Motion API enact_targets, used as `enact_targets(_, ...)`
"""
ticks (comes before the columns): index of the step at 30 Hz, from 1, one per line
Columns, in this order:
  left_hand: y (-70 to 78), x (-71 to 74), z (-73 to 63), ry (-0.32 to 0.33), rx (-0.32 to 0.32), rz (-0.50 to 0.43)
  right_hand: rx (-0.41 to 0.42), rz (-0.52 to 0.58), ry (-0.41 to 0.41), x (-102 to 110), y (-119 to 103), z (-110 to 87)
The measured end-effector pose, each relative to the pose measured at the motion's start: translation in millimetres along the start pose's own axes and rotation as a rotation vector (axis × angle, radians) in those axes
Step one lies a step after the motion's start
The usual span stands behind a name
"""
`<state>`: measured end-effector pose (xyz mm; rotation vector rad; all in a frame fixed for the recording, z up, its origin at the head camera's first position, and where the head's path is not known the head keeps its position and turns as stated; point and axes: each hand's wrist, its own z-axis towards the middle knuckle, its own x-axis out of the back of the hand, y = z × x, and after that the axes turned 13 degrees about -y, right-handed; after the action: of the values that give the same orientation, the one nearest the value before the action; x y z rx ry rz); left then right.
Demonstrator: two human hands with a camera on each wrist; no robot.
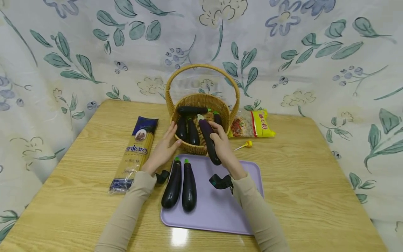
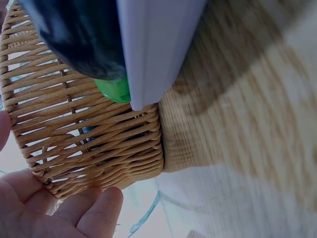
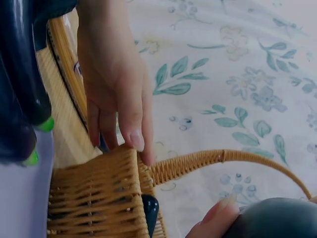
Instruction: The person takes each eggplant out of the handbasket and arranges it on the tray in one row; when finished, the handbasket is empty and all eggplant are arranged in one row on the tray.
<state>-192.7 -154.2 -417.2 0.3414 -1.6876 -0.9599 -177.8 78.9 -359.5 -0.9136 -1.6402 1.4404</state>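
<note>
My right hand (image 1: 223, 146) grips a dark purple eggplant (image 1: 206, 133) at its side, its stem end over the wicker basket (image 1: 196, 149) and its round end over the lilac tray. Close by, my left hand (image 1: 163, 151) rests on the basket's left front rim, fingers extended along the wicker and thumb near the front. Several eggplants (image 1: 193, 132) lie inside, one of them across the back. Two more, a left eggplant (image 1: 172, 185) and a right eggplant (image 1: 189, 187), lie side by side on the tray (image 1: 217, 213), green stems toward the basket.
A pack of spaghetti (image 1: 133, 154) lies left of the basket. On the right are a yellow-ended clear food bag (image 1: 252, 124) and a yellow lollipop (image 1: 248, 144). The basket's tall handle (image 1: 201, 65) arches above it, near the floral cloth (image 1: 132, 63) behind the table.
</note>
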Motion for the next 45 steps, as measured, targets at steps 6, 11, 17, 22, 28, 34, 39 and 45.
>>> enact_targets(6, -2.4, 1.7, -2.6, 0.008, 0.01, 0.009, 0.024, 0.048, -0.035, -8, 2, -6.2)
enact_targets(11, -4.1, 2.2, -3.7, 0.012, 0.003, 0.007, 0.039, 0.068, -0.035, -14, 6, -11.3)
enact_targets(17, -5.7, 1.6, -4.7, 0.015, 0.014, 0.005, 0.038, 0.095, -0.064, -18, 9, -21.6)
enact_targets(22, -6.3, 0.9, -3.9, 0.016, 0.011, 0.008, 0.033, 0.127, -0.078, -21, 13, -28.9)
enact_targets(28, -4.6, 0.3, -0.8, 0.012, -0.004, 0.005, 0.025, 0.133, -0.083, -22, 18, -35.6)
enact_targets(34, -2.8, 0.0, 1.1, 0.011, -0.012, 0.008, 0.034, 0.13, -0.097, -26, 26, -44.8)
enact_targets(39, -1.5, -1.9, 0.7, 0.003, -0.009, 0.012, 0.04, 0.127, -0.07, -31, 33, -54.9)
enact_targets(45, -0.8, -0.9, 0.1, 0.007, -0.013, 0.022, 0.025, 0.114, -0.046, -36, 47, -64.6)
